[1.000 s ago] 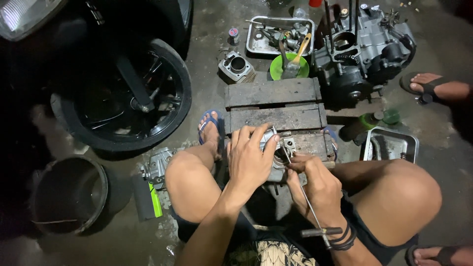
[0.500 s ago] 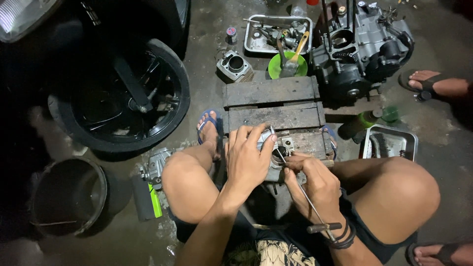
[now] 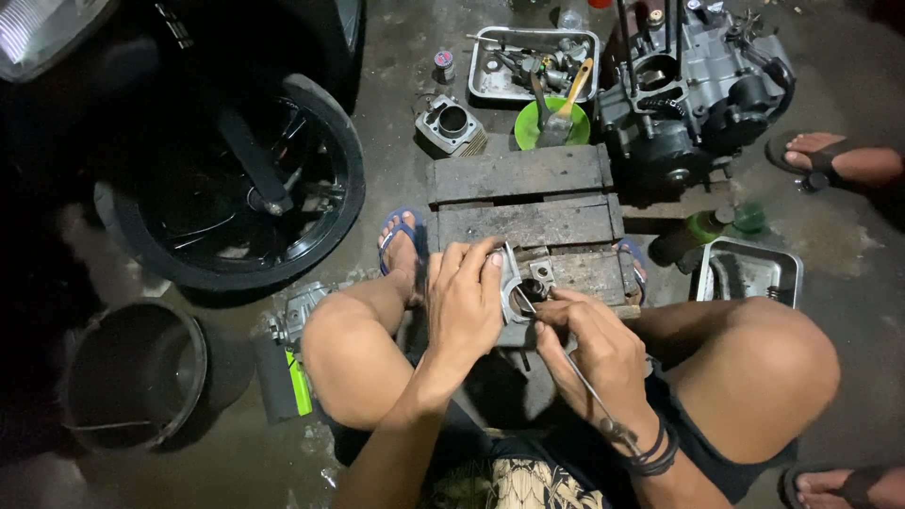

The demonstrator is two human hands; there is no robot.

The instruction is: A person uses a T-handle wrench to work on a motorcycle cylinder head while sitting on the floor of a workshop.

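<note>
your left hand is clamped over the left side of a small metal engine part, with the fingers curled on its top edge, and it presses the part against the wooden pallet in front of your knees. your right hand is closed on a thin metal tool; the tip goes into the round dark opening of the part, and the long handle runs back along your wrist. so the two hands are close together, both busy on the same part, which sits at the near edge of the pallet, between your two legs.

i judge that you are in the step of scraping or picking something inside the bore. i cannot tell what the tip touches, because the opening is dark and small.

the next move, i think, calls for a steady left grip, so the part does not turn, and for small, light strokes with the tip, so it does not slip out toward your left fingers.

farther away on the floor there are a cylinder block, a green bowl with a brush, a metal tray with small parts and the big engine case. a second tray is by your right knee, and a tyre with its wheel lies on your left.
</note>
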